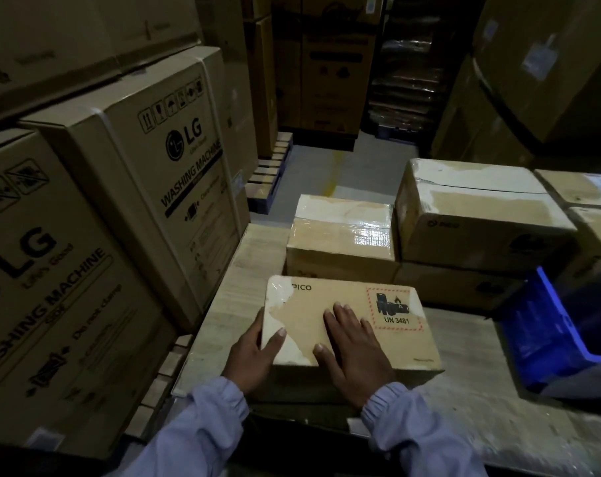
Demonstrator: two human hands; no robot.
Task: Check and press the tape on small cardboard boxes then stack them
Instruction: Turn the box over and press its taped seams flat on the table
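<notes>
- Big brown washing machine boxes [147, 160] are piled high on the left side of a dim storeroom.
- Down in front is a flat cardboard sheet [244, 270], and the small boxes sit on it.
- One small box [416, 346] lies flat near the front of the sheet, close to the person.
- It has a red dotted label [395, 309] and shiny clear tape [278, 304] on its left end.
- The left hand [251, 356] grips the box's left edge, with the thumb on top and the fingers curled round the side.
- The right hand [357, 352] lies flat on top of the box, with its fingers straight and spread.
- Just behind it sits another taped box [344, 232].
- More boxes [481, 215] are stacked to the right of that one.
- A blue bin [540, 339] stands at the right.
</notes>
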